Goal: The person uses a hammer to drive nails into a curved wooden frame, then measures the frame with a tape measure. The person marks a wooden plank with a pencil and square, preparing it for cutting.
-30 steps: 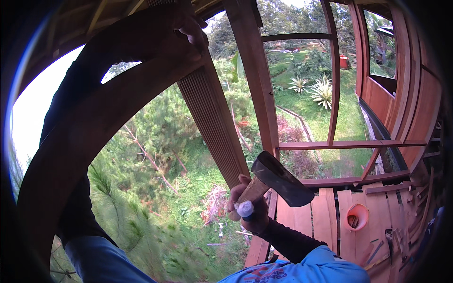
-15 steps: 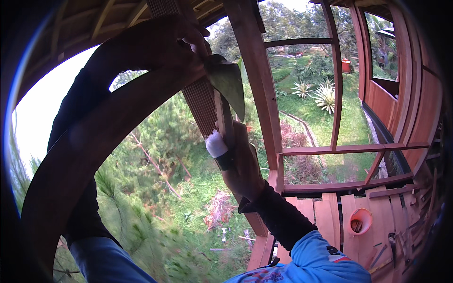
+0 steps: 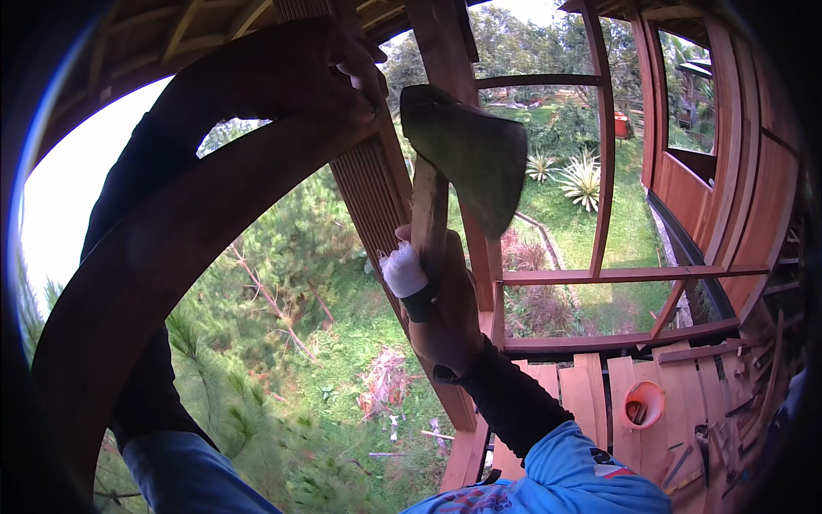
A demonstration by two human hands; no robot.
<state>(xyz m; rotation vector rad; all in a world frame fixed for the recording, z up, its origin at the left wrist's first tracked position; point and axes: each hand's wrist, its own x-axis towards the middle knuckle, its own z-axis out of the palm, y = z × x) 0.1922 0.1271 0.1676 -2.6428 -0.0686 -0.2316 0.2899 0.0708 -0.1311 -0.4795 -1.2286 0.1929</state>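
My right hand (image 3: 447, 321) is closed around the wooden handle of a hatchet (image 3: 469, 154), just below its dark, broad head. White wrapping and a black band cover its thumb. The blade hangs to the right of a grooved wooden post (image 3: 368, 193), apart from it. Up at the post, my left hand (image 3: 349, 73) has its fingers curled at the upper end of a long dark wooden board (image 3: 171, 244). That board runs down to the lower left across my left arm. Shadow hides whether the left fingers also pinch something small.
An upright timber frame (image 3: 548, 276) stands to the right, with garden beyond it. Below lies a plank floor (image 3: 629, 377) bearing an orange bucket (image 3: 644, 403), tools and wood offcuts (image 3: 736, 420). Past the post, the ground drops to grass and trees. Rafters run overhead.
The hatchet head has swung right, away from the board's end, and now shows its broad side. My left hand and the board stay almost in place.
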